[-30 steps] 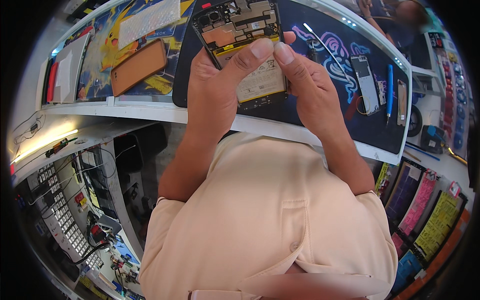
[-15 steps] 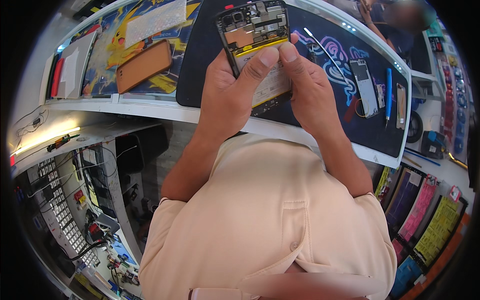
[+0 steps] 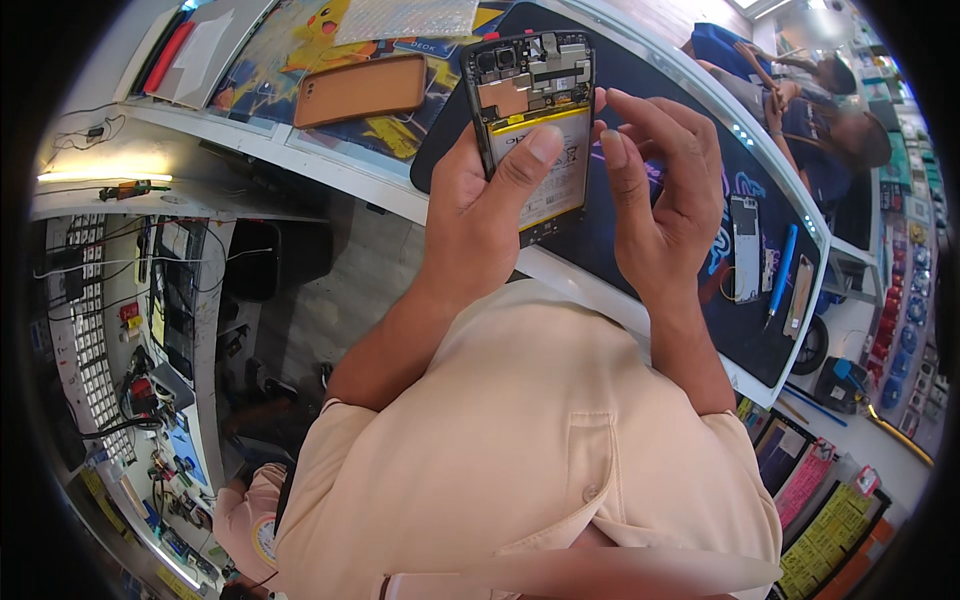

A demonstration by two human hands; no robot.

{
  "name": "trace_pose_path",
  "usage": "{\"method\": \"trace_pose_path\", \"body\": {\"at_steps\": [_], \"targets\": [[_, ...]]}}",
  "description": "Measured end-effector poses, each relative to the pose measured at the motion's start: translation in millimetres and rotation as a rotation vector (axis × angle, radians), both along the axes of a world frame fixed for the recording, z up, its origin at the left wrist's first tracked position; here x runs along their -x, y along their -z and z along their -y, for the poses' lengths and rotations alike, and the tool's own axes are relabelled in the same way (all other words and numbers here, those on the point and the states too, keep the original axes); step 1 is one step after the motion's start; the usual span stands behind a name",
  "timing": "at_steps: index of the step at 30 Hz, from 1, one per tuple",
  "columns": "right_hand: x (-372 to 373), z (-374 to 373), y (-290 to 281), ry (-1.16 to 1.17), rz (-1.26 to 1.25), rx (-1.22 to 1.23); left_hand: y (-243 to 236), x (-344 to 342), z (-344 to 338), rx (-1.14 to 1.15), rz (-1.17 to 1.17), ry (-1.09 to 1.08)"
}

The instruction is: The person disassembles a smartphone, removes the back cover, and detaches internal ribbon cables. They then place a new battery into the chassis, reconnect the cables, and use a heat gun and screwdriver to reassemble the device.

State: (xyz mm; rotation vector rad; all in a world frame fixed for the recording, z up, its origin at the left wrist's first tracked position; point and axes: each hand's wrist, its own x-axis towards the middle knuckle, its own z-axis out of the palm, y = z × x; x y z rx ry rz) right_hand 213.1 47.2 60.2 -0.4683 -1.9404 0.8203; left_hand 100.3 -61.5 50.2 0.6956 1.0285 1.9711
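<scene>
An opened smartphone (image 3: 530, 75) with its back off shows a circuit board at the top and a yellow-edged battery (image 3: 560, 185) below. My left hand (image 3: 480, 210) is closed around its left side, the thumb pressing on the battery. My right hand (image 3: 665, 190) is just right of the phone with thumb lifted and fingers loosely curved, apart, holding nothing I can see. On the dark mat (image 3: 730, 170) beyond it lie a grey phone part (image 3: 745, 250), a blue pen-like tool (image 3: 783, 270) and a narrow metallic piece (image 3: 798, 300).
An orange-brown case (image 3: 355, 90) and bubble wrap (image 3: 400, 18) rest on the patterned mat at back left. Two people (image 3: 840, 140) are beyond the counter at right; another person in pink (image 3: 245, 515) is behind at lower left. A cluttered bench (image 3: 150, 360) stands left.
My right hand has come away from the phone, its thumb leaving the battery and moving right. My left hand still holds the phone. The view has turned, shifting the counter down on the right.
</scene>
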Motion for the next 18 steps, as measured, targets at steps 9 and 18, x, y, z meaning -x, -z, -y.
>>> {"method": "trace_pose_path", "body": {"at_steps": [9, 18], "targets": [[7, -2, -1, -0.166, -0.039, -0.218, -11, -6, 16, 0.065, -0.028, -0.136], [2, -6, -4, -0.109, 0.08, -0.302, -11, -8, 9, 0.064, -0.143, -0.146]]}}
